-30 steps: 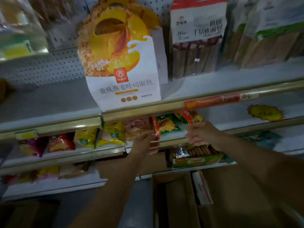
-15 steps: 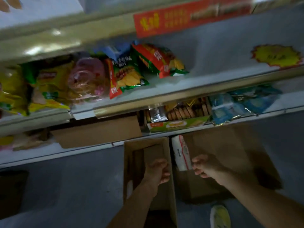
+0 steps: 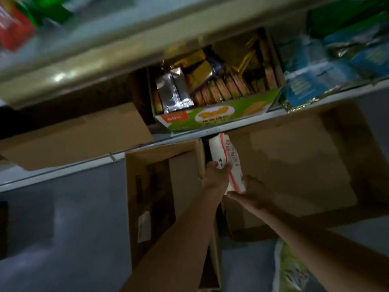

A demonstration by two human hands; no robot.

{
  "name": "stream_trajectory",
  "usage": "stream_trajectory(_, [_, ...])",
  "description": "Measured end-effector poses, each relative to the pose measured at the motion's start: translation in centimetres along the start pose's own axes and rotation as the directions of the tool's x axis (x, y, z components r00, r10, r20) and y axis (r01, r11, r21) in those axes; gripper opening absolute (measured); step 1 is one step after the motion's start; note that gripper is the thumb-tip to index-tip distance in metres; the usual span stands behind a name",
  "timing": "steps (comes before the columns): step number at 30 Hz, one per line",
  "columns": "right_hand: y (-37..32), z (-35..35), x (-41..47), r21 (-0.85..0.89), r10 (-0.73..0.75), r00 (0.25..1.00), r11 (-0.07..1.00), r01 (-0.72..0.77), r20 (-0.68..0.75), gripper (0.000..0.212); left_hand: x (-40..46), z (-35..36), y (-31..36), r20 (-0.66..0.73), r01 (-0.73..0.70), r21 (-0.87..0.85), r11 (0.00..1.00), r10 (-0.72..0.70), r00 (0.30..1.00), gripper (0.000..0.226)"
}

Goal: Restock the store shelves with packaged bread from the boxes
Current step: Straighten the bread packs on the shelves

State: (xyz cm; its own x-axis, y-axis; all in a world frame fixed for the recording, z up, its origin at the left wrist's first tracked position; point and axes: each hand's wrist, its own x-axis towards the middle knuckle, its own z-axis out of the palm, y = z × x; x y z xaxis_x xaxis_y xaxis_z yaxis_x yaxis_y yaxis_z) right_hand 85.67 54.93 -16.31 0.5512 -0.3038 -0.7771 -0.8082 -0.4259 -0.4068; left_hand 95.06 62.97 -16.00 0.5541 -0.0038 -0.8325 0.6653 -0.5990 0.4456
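A white bread package (image 3: 226,153) with a red stripe stands upright in the gap between two cardboard boxes on the floor. My left hand (image 3: 215,178) grips its left side, fingers curled over the wrapper. My right hand (image 3: 253,190) holds its near lower end, thumb under it. The left box (image 3: 185,163) is open and dark inside. The right box (image 3: 294,165) is bigger, with brown flaps showing. What else either box holds is hidden.
The lowest shelf's edge (image 3: 328,102) runs just above the boxes. On it sit a green display carton (image 3: 212,118) of wafers, blue packets (image 3: 311,83) and a brown carton (image 3: 73,135). Below lies grey floor (image 3: 63,228), with my shoe (image 3: 291,268) at the bottom right.
The view has dropped from the upper shelves to the floor boxes. Both hands came down from the shelf and now hold the white package between the boxes.
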Motion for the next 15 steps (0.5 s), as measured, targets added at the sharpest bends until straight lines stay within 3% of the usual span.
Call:
stream_trajectory(4, [0.3, 2.0, 1.5, -0.227, -0.017, 0.998, 0.974, 0.002, -0.067, 0.048, 2.6, 1.8, -0.4, 0.007, -0.176, 0.362, 0.915, 0.186, 0.983, 0.066])
stream_trajectory(7, [1.1, 2.3, 2.3, -0.247, 0.006, 0.997, 0.969, -0.026, -0.080, 0.032, 3.6, 2.3, 0.0, 0.019, -0.190, 0.599, 0.778, 0.224, 0.974, 0.042])
stream_trajectory(11, [1.8, 2.1, 2.2, -0.160, -0.041, 0.989, 0.987, 0.017, -0.143, 0.033, 3.9, 2.3, 0.5, 0.006, -0.155, 0.516, 0.843, 0.177, 0.984, 0.029])
stream_trajectory(15, [2.4, 0.5, 0.2, -0.233, -0.189, 0.963, 0.962, 0.142, -0.192, 0.034, 1.4, 1.3, 1.9, 0.033, -0.107, 0.316, 0.943, 0.102, 0.994, 0.025])
